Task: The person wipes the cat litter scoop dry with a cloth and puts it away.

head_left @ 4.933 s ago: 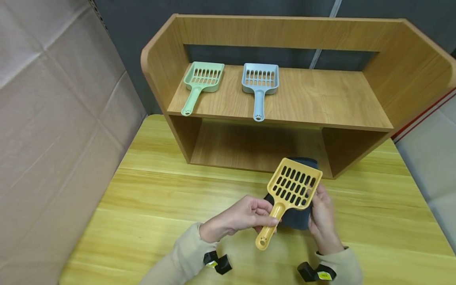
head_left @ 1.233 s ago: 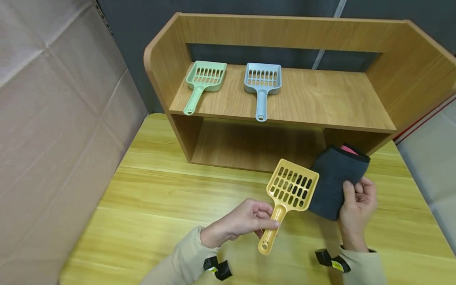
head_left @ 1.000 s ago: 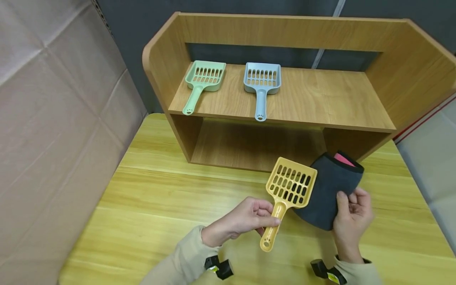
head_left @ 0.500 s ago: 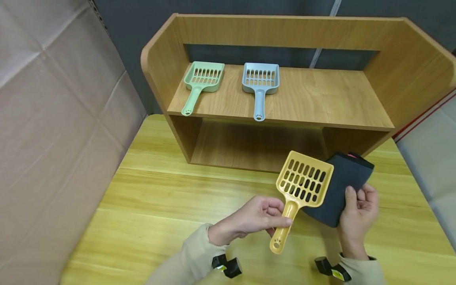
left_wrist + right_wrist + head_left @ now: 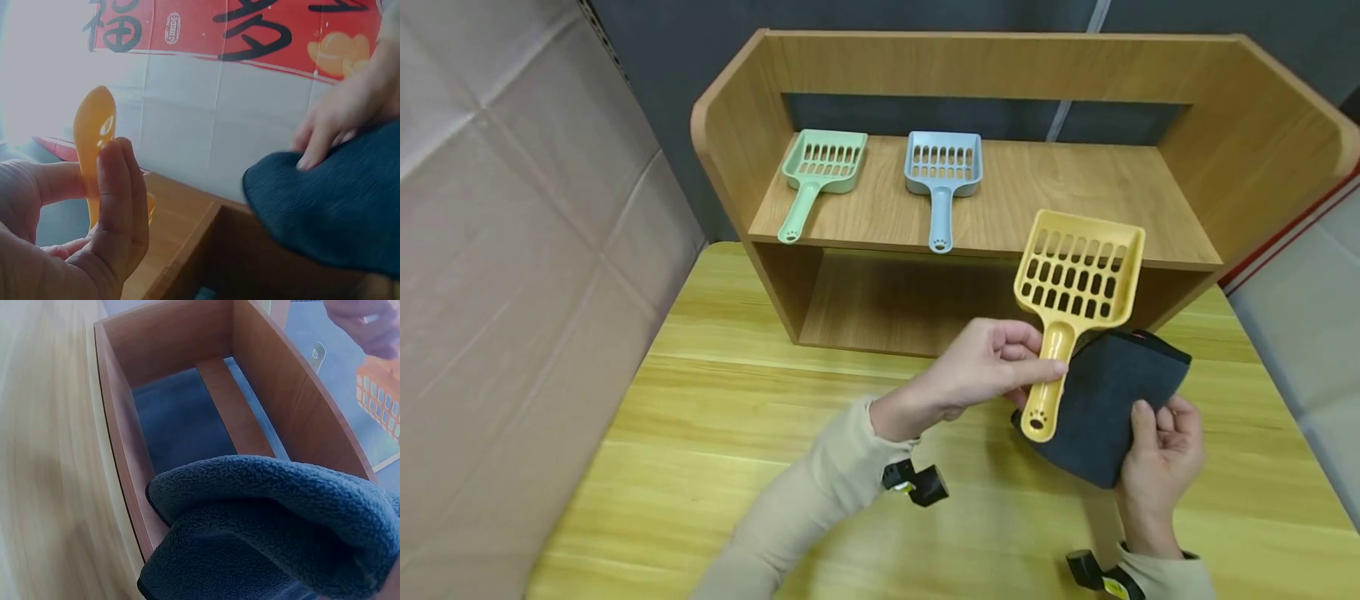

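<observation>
My left hand [image 5: 973, 375] pinches the handle of a yellow litter scoop [image 5: 1060, 333] between thumb and fingers. The slotted head points up, in front of the upper shelf's front edge in the head view. My right hand [image 5: 1161, 467] grips a folded dark blue-grey cloth [image 5: 1108, 408] by its right side, low over the table. Part of the cloth lies behind the scoop's handle in that view. Fuzzy folds of the cloth [image 5: 262, 506] fill the lower right wrist view. A green litter scoop [image 5: 823, 167] and a blue litter scoop [image 5: 943, 171] rest on the upper shelf.
A two-tier wooden shelf unit [image 5: 1000, 67] stands at the back of the wood-grain table [image 5: 715, 433]. Both shelved scoops have handles projecting toward the front edge. A pale draped panel [image 5: 550, 250] borders the left, and a white sheet with a red band the right.
My left hand has raised the yellow litter scoop up and to the right, from over the cloth to the shelf edge's height. My right hand has carried the cloth rightward from behind the scoop.
</observation>
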